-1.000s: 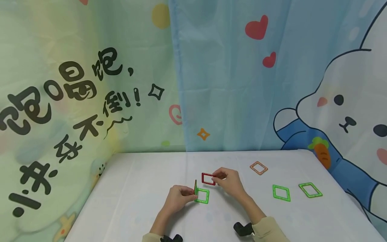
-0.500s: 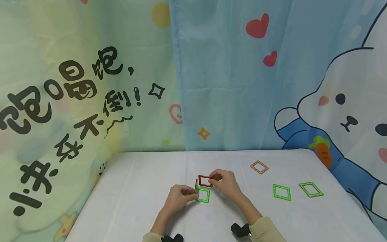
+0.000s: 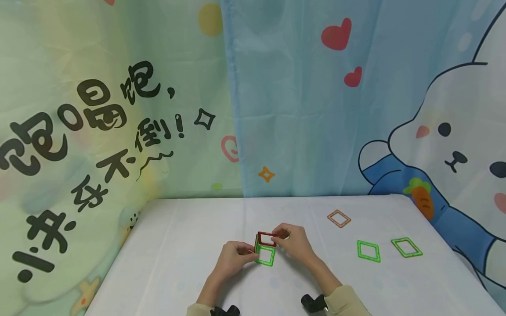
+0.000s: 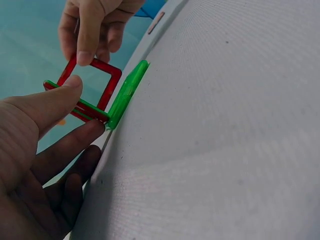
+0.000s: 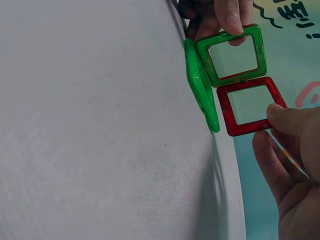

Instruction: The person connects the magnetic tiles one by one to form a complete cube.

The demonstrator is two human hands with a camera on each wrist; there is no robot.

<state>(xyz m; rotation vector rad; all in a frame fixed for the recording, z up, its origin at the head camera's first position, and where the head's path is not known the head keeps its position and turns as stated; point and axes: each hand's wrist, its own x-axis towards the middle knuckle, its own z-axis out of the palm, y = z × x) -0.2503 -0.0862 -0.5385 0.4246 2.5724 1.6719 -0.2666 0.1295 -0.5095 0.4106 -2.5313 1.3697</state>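
Note:
A green square frame lies flat on the white table. At its left edge an upright pair of frames, green and red face to face, is pinched by my left hand between thumb and fingers. My right hand pinches a red square frame by one side, held upright behind the flat green one. In the right wrist view the red frame's edge meets or nearly meets the upright green one; whether they touch, I cannot tell.
To the right on the white table lie an orange square frame near the back and two green square frames further forward. A printed curtain hangs behind the table.
My right hand has moved left and slightly nearer with the red frame, bringing it up against or close to the upright pair. My left hand has stayed nearly still.

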